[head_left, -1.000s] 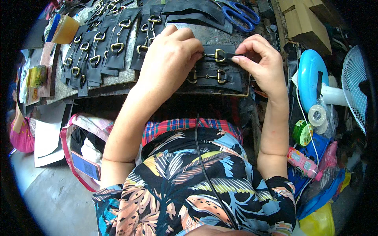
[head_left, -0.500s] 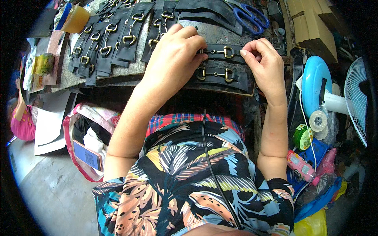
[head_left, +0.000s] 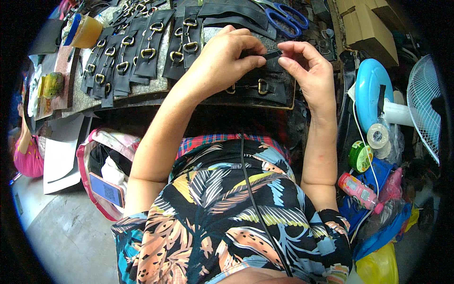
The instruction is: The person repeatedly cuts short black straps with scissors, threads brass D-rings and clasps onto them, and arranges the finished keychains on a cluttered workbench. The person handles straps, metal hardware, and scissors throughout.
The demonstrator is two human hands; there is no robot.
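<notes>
Between my hands, above the work board's right part, is a short black strip [head_left: 273, 55], seen almost edge-on. My left hand [head_left: 224, 59] pinches its left end between thumb and fingers. At its other end, the thumb and forefinger of my right hand [head_left: 309, 66] close in on the tip. My left hand hides anything further along the strip. Just below lies a black leather strap with a gold horsebit fitting [head_left: 263, 87], flat on the board [head_left: 265, 106]. Several similar straps with fittings [head_left: 152, 47] lie in a row to the left.
Plain black leather pieces [head_left: 236, 15] and blue-handled scissors [head_left: 288, 20] lie beyond my hands. An amber tub [head_left: 87, 32] stands at the far left. Cardboard boxes [head_left: 371, 33], a fan [head_left: 423, 109] and a pink bottle [head_left: 357, 189] are on the right. A bag holds a phone [head_left: 107, 189] at lower left.
The strap with a gold fitting that lay under my fingers no longer shows flat there. A black strip is now raised between my hands, and my right hand has shifted slightly left.
</notes>
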